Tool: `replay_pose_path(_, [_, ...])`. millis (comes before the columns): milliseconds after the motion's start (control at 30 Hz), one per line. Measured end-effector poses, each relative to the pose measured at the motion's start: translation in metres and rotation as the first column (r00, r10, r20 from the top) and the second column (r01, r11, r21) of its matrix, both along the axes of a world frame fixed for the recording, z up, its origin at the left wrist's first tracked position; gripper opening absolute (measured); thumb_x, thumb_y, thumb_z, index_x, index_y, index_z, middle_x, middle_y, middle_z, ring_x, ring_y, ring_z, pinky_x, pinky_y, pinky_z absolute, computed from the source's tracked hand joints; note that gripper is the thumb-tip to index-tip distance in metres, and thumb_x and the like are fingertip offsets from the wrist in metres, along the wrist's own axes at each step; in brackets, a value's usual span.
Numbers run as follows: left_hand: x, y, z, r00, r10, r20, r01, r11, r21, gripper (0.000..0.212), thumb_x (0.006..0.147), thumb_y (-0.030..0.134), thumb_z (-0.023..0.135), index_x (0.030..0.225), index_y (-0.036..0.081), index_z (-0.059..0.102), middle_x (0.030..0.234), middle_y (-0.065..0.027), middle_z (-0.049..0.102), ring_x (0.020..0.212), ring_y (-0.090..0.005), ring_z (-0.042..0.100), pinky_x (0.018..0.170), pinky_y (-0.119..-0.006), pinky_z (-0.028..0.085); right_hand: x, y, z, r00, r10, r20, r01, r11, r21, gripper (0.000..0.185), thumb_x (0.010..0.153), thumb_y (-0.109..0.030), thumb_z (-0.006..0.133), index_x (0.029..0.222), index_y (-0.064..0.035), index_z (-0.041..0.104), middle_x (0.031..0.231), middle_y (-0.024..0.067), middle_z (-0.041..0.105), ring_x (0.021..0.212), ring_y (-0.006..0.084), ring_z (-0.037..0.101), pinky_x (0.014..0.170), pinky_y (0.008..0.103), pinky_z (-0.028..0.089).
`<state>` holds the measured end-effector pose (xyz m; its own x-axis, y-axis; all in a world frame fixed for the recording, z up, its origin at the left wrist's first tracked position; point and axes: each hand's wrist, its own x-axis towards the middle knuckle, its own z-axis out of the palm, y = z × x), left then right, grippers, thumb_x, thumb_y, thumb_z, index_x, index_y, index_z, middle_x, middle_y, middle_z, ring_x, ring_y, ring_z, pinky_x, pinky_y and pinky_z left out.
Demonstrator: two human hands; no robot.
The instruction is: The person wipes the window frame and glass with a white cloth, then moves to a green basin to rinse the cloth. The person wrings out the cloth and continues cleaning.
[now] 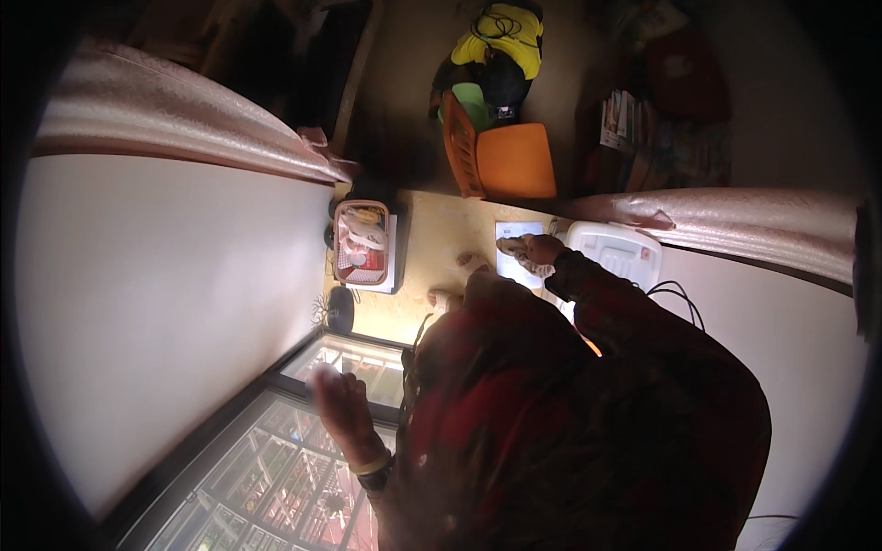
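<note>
On the right, my right hand [544,250] grips a crumpled, patterned cloth [525,256]. The cloth lies over a pale blue-white sheet or board [519,231], partly covering it. My left hand [344,413] is raised at the left, in front of a dark-framed glass window [275,448]. Its fingers are apart with no object visible in them. A pale blur covers one fingertip, and I cannot tell whether the hand touches the glass or frame. My bare feet [472,262] stand on a yellowish wooden surface [431,231]. My dark red clothing hides much of the lower middle.
A pink basket [361,241] with bagged items stands left, near a black rounded object [340,310]. A white plastic lid or bin [613,251] sits right. Pink curtains [620,206] hang both sides. Beyond are an orange chair [517,162] and a bent-over person in yellow [510,34].
</note>
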<state>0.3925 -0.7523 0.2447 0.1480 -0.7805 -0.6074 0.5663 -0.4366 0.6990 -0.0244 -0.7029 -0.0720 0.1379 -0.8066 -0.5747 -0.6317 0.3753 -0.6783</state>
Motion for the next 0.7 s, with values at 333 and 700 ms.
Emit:
replay_pose_path(333, [-0.007, -0.001, -0.026, 0.997, -0.005, -0.074, 0.014, 0.992, 0.125, 0.024, 0.1, 0.031, 0.047, 0.09, 0.011, 0.055, 0.066, 0.002, 0.043, 0.061, -0.0131, 0.042, 0.058, -0.028, 0.041, -0.006, -0.03, 0.133, 0.969, -0.202, 0.144, 0.122, 0.892, 0.434, 0.042, 0.089, 0.002, 0.032, 0.129, 0.0086, 0.044, 0.129, 0.0159, 0.055, 0.113, 0.0222, 0.056, 0.092, 0.0296, 0.047])
replay_pose_path(700, [-0.018, -0.025, -0.054, 0.983, -0.038, -0.178, 0.084, 0.961, 0.262, 0.031, 0.101, 0.032, 0.042, 0.083, 0.009, 0.053, 0.066, -0.0003, 0.043, 0.064, -0.0145, 0.043, 0.06, -0.03, 0.037, -0.021, 0.036, 0.026, 0.954, 0.079, -0.29, -0.027, 0.984, 0.177, 0.024, 0.086, -0.015, 0.051, 0.104, -0.005, 0.064, 0.088, 0.0133, 0.07, 0.081, 0.0266, 0.068, 0.07, 0.039, 0.05])
